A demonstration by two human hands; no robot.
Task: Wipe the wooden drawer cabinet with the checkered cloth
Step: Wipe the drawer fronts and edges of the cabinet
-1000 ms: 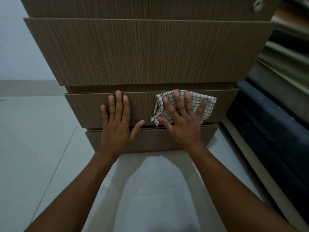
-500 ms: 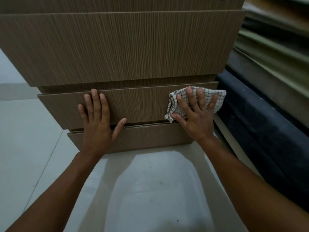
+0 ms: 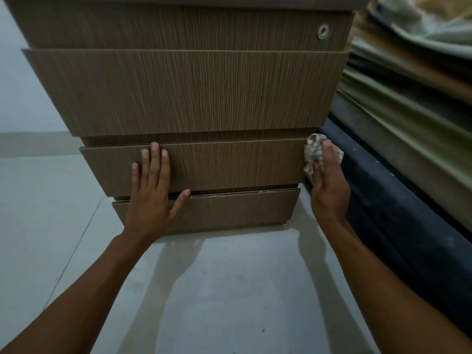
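Pressing the checkered cloth (image 3: pixel 312 154) against the cabinet (image 3: pixel 204 93) at right of frame, our right hand (image 3: pixel 329 185) grips it; left hand (image 3: pixel 153 195) lies flat, fingers (image 3: pixel 154 162) spread.

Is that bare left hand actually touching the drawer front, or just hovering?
Touching. The head view shows the left hand lying flat on the drawer front, fingers spread against the wood with no gap.

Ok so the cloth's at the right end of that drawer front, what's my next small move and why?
Probably sweep the checkered cloth back left along the same drawer front: the right hand has it at the right edge, and the left hand lies flat on the front, bracing.
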